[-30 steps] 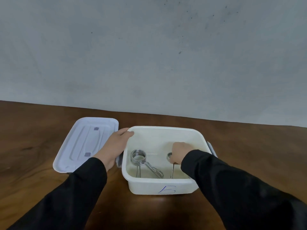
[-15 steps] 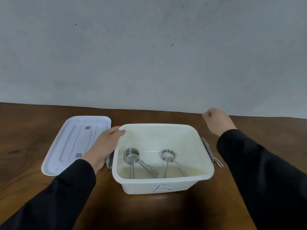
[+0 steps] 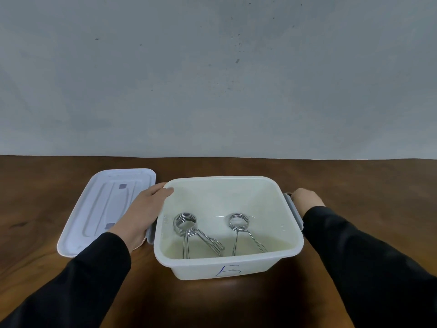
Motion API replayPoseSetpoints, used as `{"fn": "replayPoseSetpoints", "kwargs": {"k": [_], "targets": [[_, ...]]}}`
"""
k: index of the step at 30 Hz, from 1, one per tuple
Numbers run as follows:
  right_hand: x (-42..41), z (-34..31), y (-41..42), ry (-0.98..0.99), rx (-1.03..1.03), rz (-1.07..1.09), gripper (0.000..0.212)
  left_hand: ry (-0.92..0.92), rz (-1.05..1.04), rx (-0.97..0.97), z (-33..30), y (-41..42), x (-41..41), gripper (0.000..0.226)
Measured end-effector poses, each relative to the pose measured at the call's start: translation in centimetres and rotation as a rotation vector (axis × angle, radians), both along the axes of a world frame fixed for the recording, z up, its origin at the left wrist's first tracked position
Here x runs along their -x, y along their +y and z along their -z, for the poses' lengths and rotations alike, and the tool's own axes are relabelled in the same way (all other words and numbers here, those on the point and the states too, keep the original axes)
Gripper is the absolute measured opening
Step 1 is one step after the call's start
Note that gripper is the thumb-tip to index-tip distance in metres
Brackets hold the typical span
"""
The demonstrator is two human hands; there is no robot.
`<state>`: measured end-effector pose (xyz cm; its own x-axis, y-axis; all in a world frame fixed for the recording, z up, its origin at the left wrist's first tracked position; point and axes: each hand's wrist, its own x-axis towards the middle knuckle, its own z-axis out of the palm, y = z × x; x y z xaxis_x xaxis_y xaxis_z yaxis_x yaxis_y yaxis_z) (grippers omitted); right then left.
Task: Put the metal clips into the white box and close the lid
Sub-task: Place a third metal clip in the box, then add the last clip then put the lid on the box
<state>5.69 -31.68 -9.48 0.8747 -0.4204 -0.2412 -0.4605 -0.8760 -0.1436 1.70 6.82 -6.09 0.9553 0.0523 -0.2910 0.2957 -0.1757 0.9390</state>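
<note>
Change: since the earlier pictures the right hand has left the inside of the box, swung out over the table and come down beside the box's right wall; the left hand has stayed on the left wall.
Lid: a pale lavender-white rectangular plastic lid lies flat on the dark brown wooden table, just left of the box, its near right corner hidden under the left hand.
Left hand: the left hand, in a black sleeve, lies between lid and box, fingers open and stretched along the left wall, thumb tip on the far left corner of the rim; it clamps on nothing.
Box: an open white rectangular plastic box stands on the table, a blue handwritten mark on its front wall and a grey latch on each side.
Left clip: a shiny steel wire spring clip with a thick coiled ring lies on the box floor, handles toward the viewer, apart from the left hand.
Right clip: a second, thinner steel wire spring clip lies beside the first, not touching it, well clear of both hands.
Right hand: curled at the grey right latch, knuckles up; I cannot tell whether its fingers grip the latch.
</note>
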Motion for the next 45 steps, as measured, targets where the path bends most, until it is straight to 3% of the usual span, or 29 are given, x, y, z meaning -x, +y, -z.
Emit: {"fn": "replayPoseSetpoints", "kwargs": {"k": [3, 7, 9, 11, 17, 24, 35, 45], "targets": [[-0.2, -5.0, -0.7, -0.142, 0.012, 0.053, 0.043, -0.009, 0.002, 0.003, 0.0, 0.0, 0.1, 0.025], [1.4, -15.6, -0.2, -0.441, -0.111, -0.097, 0.038, -0.018, 0.005, -0.001, -0.1, -0.1, 0.2, 0.026], [3.1, -20.1, 2.4, -0.460, -0.200, -0.185, 0.038, -0.023, 0.003, 0.001, -0.2, -0.1, 0.2, 0.026], [4.5, -21.8, 6.0, -0.360, -0.221, -0.289, 0.042, -0.028, -0.001, 0.008, -0.2, -0.1, 0.1, 0.026], [4.5, -12.5, 13.6, 0.026, 0.025, -0.508, 0.039, -0.032, 0.023, 0.030, -0.2, 0.2, 0.3, 0.028], [2.0, -3.0, 13.8, 0.162, 0.201, -0.494, 0.029, -0.042, 0.030, 0.045, -0.2, 0.2, 0.2, 0.028], [1.8, -1.7, 13.8, 0.168, 0.169, -0.473, 0.043, -0.046, 0.038, 0.036, 0.2, 0.4, -0.2, 0.030], [2.4, -2.9, 13.8, 0.160, 0.144, -0.498, 0.043, -0.031, 0.079, 0.038, 0.4, 0.7, -0.1, 0.033]]}}
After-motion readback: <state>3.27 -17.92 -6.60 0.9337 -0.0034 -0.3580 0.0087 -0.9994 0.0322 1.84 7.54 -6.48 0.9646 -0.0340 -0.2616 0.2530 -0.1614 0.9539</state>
